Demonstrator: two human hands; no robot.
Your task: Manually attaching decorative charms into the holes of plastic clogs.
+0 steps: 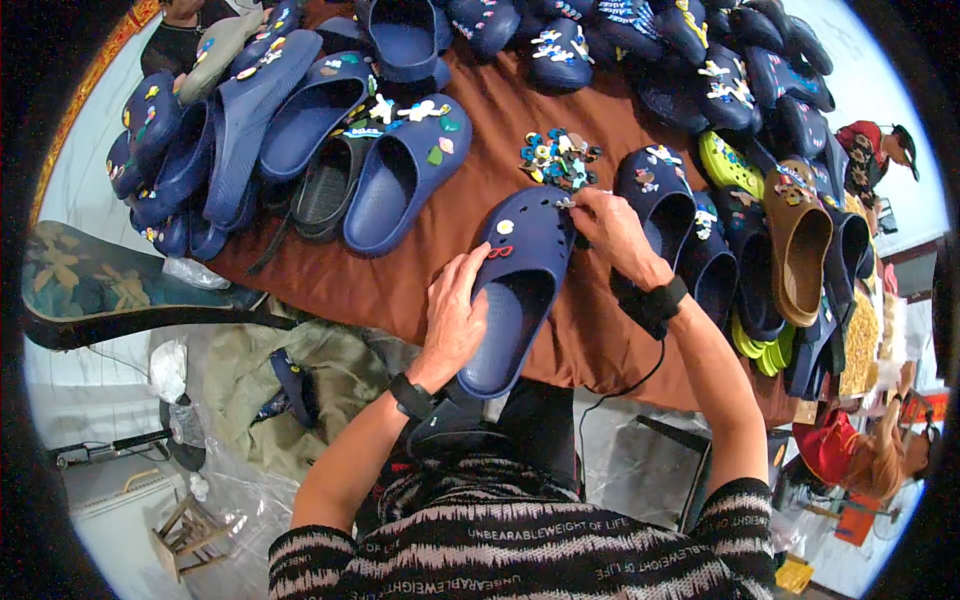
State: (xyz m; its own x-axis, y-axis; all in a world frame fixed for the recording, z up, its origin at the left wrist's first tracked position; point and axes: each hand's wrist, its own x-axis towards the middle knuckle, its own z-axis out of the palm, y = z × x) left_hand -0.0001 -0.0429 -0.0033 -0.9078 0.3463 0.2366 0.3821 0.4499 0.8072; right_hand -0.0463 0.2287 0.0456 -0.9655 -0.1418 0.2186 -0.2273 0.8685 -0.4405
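A navy blue clog (513, 335) lies in front of me, its toe pointing away. My left hand (458, 318) is closed on the clog's left side, fingers over the edge of the upper. A round white charm (504, 228) and a red glasses-shaped charm (499, 252) sit on the upper, among open holes. At the toe's right side, my right hand (618, 235) pinches a small pale charm (565, 203) against the clog. How far it sits in a hole is hidden. Just beyond the toe is a pile of loose charms (560, 158), in blue, white, black and yellow.
Decorated clogs crowd the brown cloth (470, 165): a blue one (385, 195) at left, a brown one (800, 260) and a lime green one (728, 165) at right, several more at back. A dark cable (640, 380) trails from my right wrist. Other people (865, 460) are at far right.
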